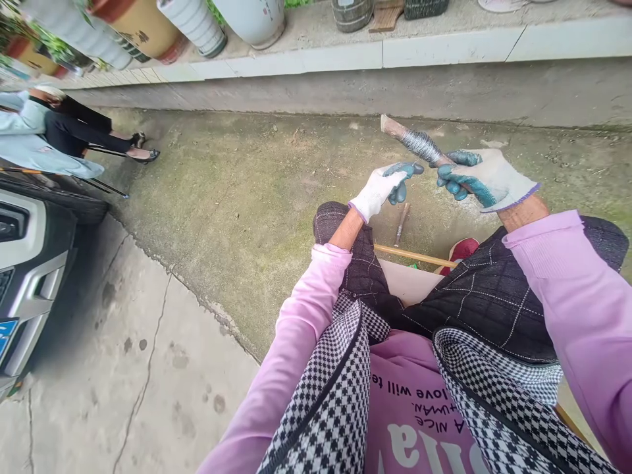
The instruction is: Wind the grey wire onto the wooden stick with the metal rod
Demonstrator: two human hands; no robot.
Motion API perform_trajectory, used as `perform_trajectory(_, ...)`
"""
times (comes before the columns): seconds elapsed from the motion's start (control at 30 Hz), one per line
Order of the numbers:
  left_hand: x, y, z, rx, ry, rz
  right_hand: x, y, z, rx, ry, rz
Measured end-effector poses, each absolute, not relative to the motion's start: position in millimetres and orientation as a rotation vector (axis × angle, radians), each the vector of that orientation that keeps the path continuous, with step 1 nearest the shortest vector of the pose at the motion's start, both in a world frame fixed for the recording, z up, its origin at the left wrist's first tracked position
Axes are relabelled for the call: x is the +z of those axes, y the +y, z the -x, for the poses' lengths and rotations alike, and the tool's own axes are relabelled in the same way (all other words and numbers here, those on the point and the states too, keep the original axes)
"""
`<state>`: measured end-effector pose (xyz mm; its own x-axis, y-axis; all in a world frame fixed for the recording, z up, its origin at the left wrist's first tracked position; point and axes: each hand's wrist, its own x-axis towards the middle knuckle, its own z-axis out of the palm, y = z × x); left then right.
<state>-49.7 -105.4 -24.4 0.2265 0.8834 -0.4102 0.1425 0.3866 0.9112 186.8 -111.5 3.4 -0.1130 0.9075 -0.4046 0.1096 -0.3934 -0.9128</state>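
In the head view my right hand (pixel 486 178), in a white glove with blue-green coated fingers, is closed around the lower end of a wooden stick (pixel 394 127). The stick slants up to the left, and a band of shiny silver wire or thread (pixel 421 145) is wound round its middle. Just left of it is my left hand (pixel 388 187), gloved alike, its fingers curled together and apart from the stick. Whatever those fingers pinch, if anything, is too small to make out. Below my hands, a shorter stick (pixel 403 224) lies on the ground between my knees.
A thin yellow rod (pixel 415 255) and a pale board (pixel 409 282) are between my legs, near a red shoe (pixel 461 251). Ahead runs a low tiled ledge (pixel 340 57) with flower pots (pixel 251 20). Leftward are a seated person (pixel 69 128) and a parked car (pixel 34 263).
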Motion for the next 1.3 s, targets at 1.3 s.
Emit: perform_trajectory(1.3,-28,-109,36,0.741,1.430,-1.010,-12,-115,-184,1.788,-1.065,1.425)
